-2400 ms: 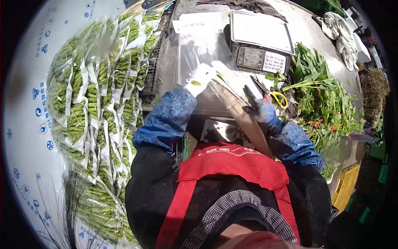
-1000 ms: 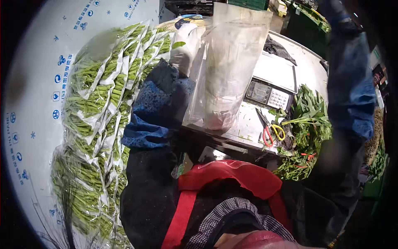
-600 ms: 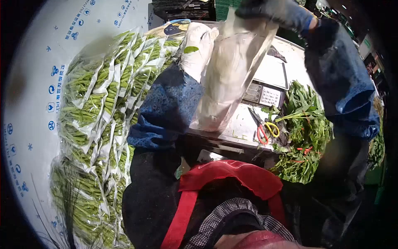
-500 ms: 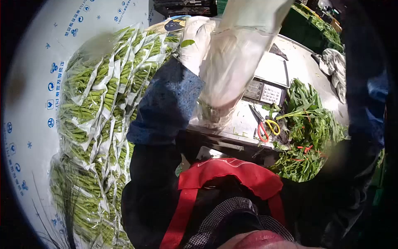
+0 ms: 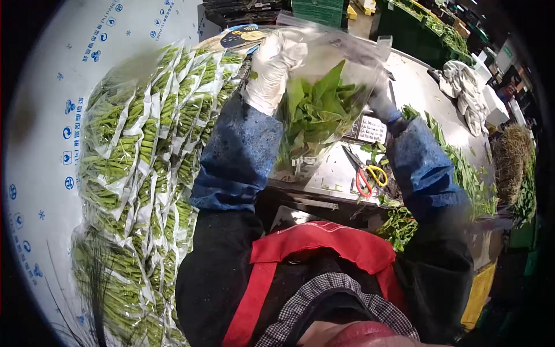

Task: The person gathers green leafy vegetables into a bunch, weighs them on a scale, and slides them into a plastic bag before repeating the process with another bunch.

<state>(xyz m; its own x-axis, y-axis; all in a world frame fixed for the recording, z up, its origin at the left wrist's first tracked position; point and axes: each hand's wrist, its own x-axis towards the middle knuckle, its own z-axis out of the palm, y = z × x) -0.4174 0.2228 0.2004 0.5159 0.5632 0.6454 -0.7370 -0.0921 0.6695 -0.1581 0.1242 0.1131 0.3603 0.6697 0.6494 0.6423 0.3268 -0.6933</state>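
My left hand (image 5: 272, 72), in a white glove, is closed on the upper left side of a clear plastic bag (image 5: 332, 43). Upright inside the bag are leafy greens (image 5: 324, 101), their leaf tips pointing up. At the bag's right side is my right hand (image 5: 380, 103), blurred, its fingers not readable. Just beyond that hand, a scale's keypad (image 5: 372, 128) shows in part. Scissors (image 5: 363, 173) with one red and one yellow handle lie on the metal table to the right of the bag.
Packed bags of green stems (image 5: 133, 150) are piled along the left. Loose greens (image 5: 462, 173) lie to the right, partly behind my right sleeve. A crumpled whitish cloth (image 5: 462, 95) rests on the table's right side. Green crates (image 5: 404, 32) stand beyond the table.
A long whitish translucent sleeve that stood over the bag is gone, and the greens now show through clear plastic. My right arm has come down from the upper right to the bag.
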